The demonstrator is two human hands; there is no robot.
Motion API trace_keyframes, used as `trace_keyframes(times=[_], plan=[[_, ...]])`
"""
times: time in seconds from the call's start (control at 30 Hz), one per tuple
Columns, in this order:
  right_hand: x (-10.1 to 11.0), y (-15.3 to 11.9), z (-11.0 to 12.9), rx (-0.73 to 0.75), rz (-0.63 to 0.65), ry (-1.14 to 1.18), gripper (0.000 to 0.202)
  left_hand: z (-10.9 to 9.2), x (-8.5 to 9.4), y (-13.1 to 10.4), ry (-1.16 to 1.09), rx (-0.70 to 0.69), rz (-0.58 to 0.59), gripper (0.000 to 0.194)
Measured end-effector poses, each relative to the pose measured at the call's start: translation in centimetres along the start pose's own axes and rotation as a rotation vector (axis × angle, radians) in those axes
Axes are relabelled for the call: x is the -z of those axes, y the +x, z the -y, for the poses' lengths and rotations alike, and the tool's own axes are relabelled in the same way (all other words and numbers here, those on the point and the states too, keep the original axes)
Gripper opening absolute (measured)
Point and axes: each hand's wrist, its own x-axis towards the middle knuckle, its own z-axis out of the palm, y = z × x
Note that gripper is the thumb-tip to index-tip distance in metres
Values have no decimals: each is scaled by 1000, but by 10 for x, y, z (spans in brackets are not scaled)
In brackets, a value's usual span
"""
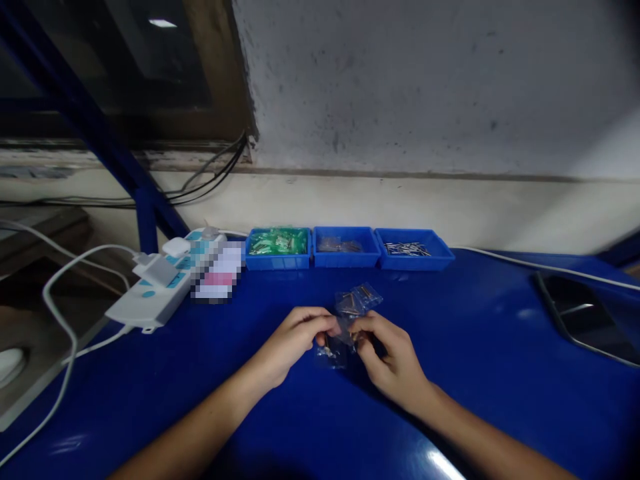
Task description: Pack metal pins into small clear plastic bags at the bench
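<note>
Near the middle of the blue table, my left hand (305, 337) pinches the edge of a small clear plastic bag (342, 329) between thumb and fingers. On the other side of that bag, my right hand (387, 353) is closed, its thumb and index finger at the plastic. Small brownish pieces show by the right fingertips, too small to make out. Just beyond the hands lie more clear bags (353, 303) with thin brown and metallic pieces inside. Another clear bag (331, 355) with small pieces is below the left fingertips.
Three blue bins line the wall: one with green packets (279, 241), one with clear bags (340, 245), one with metal pins (407, 249). A white power strip (163, 283) with plugs and cables is at left, beside a blurred paper (220, 272). A black phone (587, 313) lies at right.
</note>
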Motion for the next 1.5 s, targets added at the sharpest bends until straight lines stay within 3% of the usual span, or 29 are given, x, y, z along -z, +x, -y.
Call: trace_keyframes(times=[0.1,0.2,0.3,0.4,0.47,0.57,0.7,0.77,0.87,1.0,1.1,1.23,1.37,1.5], plan=[[-1,1,-4,-94,-48,56,16,0,1,2,36,-35,-8,18],[-1,4,-7,-254,-81,154,19,1,0,3,132,-225,-89,20],[1,6,-6,-367,9,222,22,4,-2,1,280,-448,-176,22],[3,7,-3,-372,131,223,33,6,-5,-2,417,-574,-155,22],[2,8,-1,-359,139,176,31,7,-5,-4,518,-639,-163,21],[1,8,0,-356,105,121,27,8,-1,-1,701,-620,-260,20],[0,7,-2,-343,100,105,25,16,12,9,1015,-449,-343,41],[0,7,-2,-342,111,97,24,20,17,13,1076,-387,-347,38],[0,7,-1,-344,126,93,24,22,21,18,1005,-369,-328,19],[0,7,-1,-359,123,124,27,15,16,17,679,-495,-258,5],[2,6,-3,-368,122,189,35,10,7,9,538,-649,-226,8],[3,7,-4,-384,127,271,46,10,-2,-3,570,-782,-158,20],[2,9,-2,-373,51,376,26,12,-4,-5,572,-788,-134,27],[-1,6,-2,-280,-88,265,15,10,-3,-1,564,-700,-145,27]])
